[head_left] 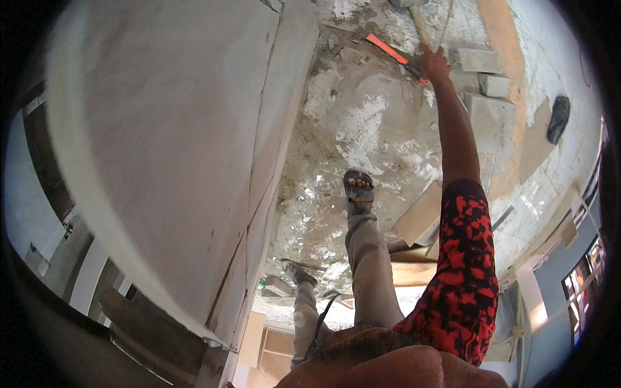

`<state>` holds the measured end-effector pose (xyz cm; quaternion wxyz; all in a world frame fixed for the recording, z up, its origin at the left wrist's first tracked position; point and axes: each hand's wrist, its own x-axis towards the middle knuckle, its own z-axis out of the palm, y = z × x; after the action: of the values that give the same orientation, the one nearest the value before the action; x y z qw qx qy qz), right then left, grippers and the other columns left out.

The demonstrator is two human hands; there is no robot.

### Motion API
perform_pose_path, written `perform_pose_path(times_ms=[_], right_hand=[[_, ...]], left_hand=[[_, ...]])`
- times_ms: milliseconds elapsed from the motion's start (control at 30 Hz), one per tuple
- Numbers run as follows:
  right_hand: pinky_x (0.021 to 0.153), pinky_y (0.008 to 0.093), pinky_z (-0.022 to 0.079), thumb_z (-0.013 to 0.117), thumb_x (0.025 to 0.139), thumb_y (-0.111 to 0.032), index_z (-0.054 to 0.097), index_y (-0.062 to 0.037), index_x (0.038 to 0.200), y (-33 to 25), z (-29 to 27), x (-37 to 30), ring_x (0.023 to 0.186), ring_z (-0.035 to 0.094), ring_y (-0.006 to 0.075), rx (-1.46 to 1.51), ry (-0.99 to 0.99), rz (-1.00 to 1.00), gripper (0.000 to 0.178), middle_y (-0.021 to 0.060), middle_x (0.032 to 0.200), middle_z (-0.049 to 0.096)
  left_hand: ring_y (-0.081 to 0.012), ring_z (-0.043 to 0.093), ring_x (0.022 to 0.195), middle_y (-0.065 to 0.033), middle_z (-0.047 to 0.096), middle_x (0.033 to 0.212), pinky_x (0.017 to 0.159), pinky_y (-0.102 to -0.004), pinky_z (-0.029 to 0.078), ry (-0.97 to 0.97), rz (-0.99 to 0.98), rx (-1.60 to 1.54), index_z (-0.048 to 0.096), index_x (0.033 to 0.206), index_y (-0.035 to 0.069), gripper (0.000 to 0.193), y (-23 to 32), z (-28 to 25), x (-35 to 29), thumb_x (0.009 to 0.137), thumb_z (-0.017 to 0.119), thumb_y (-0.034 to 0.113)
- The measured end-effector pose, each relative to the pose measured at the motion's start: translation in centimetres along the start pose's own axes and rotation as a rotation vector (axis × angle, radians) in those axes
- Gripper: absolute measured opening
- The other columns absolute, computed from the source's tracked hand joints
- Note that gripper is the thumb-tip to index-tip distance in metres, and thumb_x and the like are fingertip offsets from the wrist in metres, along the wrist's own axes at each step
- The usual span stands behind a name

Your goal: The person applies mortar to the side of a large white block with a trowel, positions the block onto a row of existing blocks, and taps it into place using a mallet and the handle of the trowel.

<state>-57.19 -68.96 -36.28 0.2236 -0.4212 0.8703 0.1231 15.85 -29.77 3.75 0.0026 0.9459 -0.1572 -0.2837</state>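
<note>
My right arm, in a red and black sleeve, stretches far forward over the dusty floor. At its end my right hand (436, 64) is closed around the lower end of a hammer's wooden handle (420, 27). The hammer's grey head (406, 3) is partly cut off by the top edge of the picture. Just left of the hand lies a long, narrow orange-red tool with a black part (387, 47); its exact kind does not show. My left hand is out of view.
A tall pale panel (174, 129) fills the left side. Grey blocks (491, 116) stand right of my forearm, near a brown board strip (517, 77). A dark object (558, 119) lies farther right. Loose board pieces (419, 213) lie near my sandalled foot (359, 191).
</note>
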Motion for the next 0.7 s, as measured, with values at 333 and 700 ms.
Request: perform_pose_path(times_ms=[333,700], right_hand=[[0.083,0.0476,0.046,0.055,0.08,-0.02,0.043,-0.0174,0.126,-1.9,-1.3,1.7,0.092,0.056,0.0443,0.318,0.18,-0.159,0.048,0.0262,0.101,0.053],[0.045,0.0227,0.042,0.058,0.085,-0.011,0.048,0.0007,0.113,-0.8,-20.8,-43.0,0.05,0.05,0.0108,1.409,-0.139,0.043,0.032,0.0038,0.065,0.052]], left_hand=[[-0.0264,0.048,0.102,-0.0143,0.05,0.116,0.081,-0.0353,0.045,-0.006,-0.011,0.035,0.046,0.123,-0.005,0.043,2.7,-1.3,-0.3,0.088,0.045,0.02],[-0.0223,0.051,0.095,-0.0127,0.054,0.11,0.076,-0.0314,0.046,0.141,0.156,-0.327,0.049,0.121,-0.004,0.04,-1.5,-16.8,-1.8,0.087,0.043,0.016]])
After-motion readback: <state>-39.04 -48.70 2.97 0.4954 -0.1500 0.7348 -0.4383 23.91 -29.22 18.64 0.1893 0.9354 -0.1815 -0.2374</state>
